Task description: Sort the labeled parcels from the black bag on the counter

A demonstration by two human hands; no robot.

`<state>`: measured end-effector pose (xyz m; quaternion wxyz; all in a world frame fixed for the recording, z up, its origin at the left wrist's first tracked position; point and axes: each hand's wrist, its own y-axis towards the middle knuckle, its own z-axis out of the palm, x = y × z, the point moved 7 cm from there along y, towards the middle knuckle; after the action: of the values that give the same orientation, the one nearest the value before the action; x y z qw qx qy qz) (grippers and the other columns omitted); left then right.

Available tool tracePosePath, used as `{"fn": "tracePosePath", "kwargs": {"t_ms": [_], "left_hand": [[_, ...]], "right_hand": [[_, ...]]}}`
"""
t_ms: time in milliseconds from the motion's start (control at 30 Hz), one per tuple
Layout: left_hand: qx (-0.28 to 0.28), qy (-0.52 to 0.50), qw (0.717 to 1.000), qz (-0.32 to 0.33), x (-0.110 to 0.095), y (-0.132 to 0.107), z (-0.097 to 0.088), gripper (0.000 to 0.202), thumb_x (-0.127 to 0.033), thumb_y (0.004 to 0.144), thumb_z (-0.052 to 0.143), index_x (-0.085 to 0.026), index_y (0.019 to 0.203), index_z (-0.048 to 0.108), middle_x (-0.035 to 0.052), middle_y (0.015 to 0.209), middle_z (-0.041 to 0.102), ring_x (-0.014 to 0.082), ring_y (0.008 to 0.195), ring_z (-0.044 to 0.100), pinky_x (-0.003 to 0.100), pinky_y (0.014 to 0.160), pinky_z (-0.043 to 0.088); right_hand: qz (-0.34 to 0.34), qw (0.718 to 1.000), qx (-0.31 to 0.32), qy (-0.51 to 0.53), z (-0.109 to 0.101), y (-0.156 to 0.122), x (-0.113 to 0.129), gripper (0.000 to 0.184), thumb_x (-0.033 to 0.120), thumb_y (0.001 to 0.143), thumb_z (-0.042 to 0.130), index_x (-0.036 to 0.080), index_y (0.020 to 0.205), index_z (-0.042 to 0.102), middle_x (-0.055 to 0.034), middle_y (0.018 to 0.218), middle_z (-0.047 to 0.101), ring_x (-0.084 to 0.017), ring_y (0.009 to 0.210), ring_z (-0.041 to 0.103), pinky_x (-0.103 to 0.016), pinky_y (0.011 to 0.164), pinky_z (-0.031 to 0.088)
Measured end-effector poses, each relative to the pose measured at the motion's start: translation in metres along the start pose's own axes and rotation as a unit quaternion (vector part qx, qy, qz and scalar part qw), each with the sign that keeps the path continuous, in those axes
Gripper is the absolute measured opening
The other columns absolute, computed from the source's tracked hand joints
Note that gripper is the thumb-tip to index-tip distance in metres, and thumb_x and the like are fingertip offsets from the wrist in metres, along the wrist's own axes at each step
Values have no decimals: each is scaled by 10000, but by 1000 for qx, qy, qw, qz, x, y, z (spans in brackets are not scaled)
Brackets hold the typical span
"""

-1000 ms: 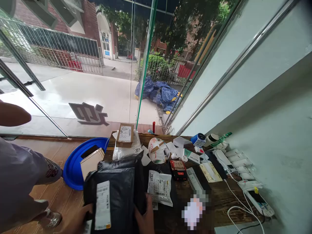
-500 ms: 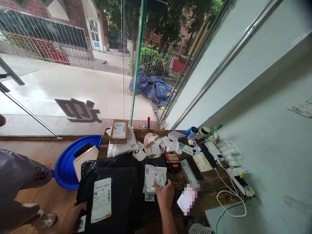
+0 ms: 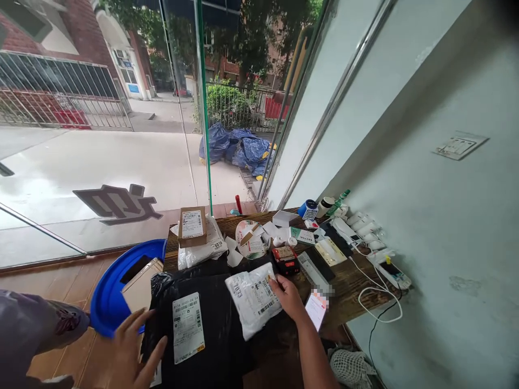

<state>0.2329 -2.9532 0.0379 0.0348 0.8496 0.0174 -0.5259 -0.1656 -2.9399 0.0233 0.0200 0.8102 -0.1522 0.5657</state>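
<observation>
My right hand (image 3: 288, 297) grips the right edge of a white plastic parcel (image 3: 253, 300) marked 7033, tilted above the table. Beside it lies a large black plastic parcel (image 3: 214, 319) with a white shipping label (image 3: 188, 327). At its left edge is my left hand (image 3: 135, 348), fingers spread, holding nothing; whether it touches the parcel I cannot tell. A small red and black device (image 3: 285, 260) sits just behind my right hand. A lit phone (image 3: 315, 310), partly pixelated, lies right of my right wrist.
A cardboard box (image 3: 192, 227) rests on a white parcel (image 3: 205, 251) at the table's back left. A round fan (image 3: 250, 240), papers and cables clutter the back and right. A blue tub (image 3: 105, 292) stands left, near a person's leg (image 3: 44, 324). Glass panes and a wall bound the table.
My right hand has lifted and tilted the white parcel, moving right with it. My left hand has let go of the black parcel's edge and spread its fingers. The view has shifted right.
</observation>
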Motion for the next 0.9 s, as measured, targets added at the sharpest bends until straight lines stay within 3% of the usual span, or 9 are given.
{"fn": "tracePosePath", "kwargs": {"t_ms": [67,167,233,300,433,567,733,833,900], "left_hand": [[86,-126,988,-38,-31,-5,31,592,-616,817,603,-319,1316,488,101,1408,527,347,1266,539,483,1036,447],[248,-232,918,-204,-54,-23,78,912,-777,644,703,-208,1324,493,152,1235,671,336,948,691,417,736,553],[280,-249,896,-238,-63,-29,87,865,-704,558,823,-165,1192,584,133,1069,738,333,950,697,382,762,553],[249,-255,907,-222,-68,-27,80,738,-633,555,866,-162,1075,633,102,978,759,316,1000,689,356,866,534],[206,-263,919,-211,-66,-24,62,713,-612,567,868,-183,1096,656,77,1003,763,316,1013,688,369,908,534],[220,-277,912,-206,-67,-22,58,704,-619,570,863,-178,1081,663,87,1017,764,327,1025,688,377,907,539],[189,-290,916,-204,-71,-22,54,620,-598,553,880,-205,990,683,41,919,771,292,945,697,338,853,549],[190,-288,917,-199,-62,-22,59,570,-585,587,859,-223,984,670,26,905,771,288,917,697,335,824,548],[178,-270,926,-194,-46,-20,62,584,-610,618,820,-239,1025,624,34,927,772,301,902,695,353,797,548]], "right_hand": [[-42,994,95,15,18,-1,42,446,652,810,485,230,667,478,-19,687,514,-204,678,490,-343,655,421],[-97,966,239,15,60,-1,93,467,599,809,581,208,598,437,41,623,374,-125,599,364,-274,577,301],[-117,949,292,11,84,1,114,448,572,815,610,190,615,491,54,615,367,-107,589,343,-262,566,266],[-125,943,309,8,101,4,126,424,568,819,615,179,663,552,53,616,403,-107,594,362,-257,565,268],[-139,940,312,2,116,9,137,414,567,823,614,171,704,590,45,624,438,-113,603,385,-257,564,274],[-153,940,304,-8,118,8,143,405,525,834,621,176,645,543,59,595,388,-101,584,352,-257,549,240],[-155,945,289,7,119,3,153,304,433,837,627,177,673,608,49,601,454,-115,590,402,-262,563,280],[-144,963,227,38,117,5,147,308,494,855,593,205,774,664,13,700,592,-163,673,535,-281,634,412],[-121,984,121,55,109,10,126,400,554,887,478,210,949,671,-46,931,684,-205,891,620,-311,822,488]]}}
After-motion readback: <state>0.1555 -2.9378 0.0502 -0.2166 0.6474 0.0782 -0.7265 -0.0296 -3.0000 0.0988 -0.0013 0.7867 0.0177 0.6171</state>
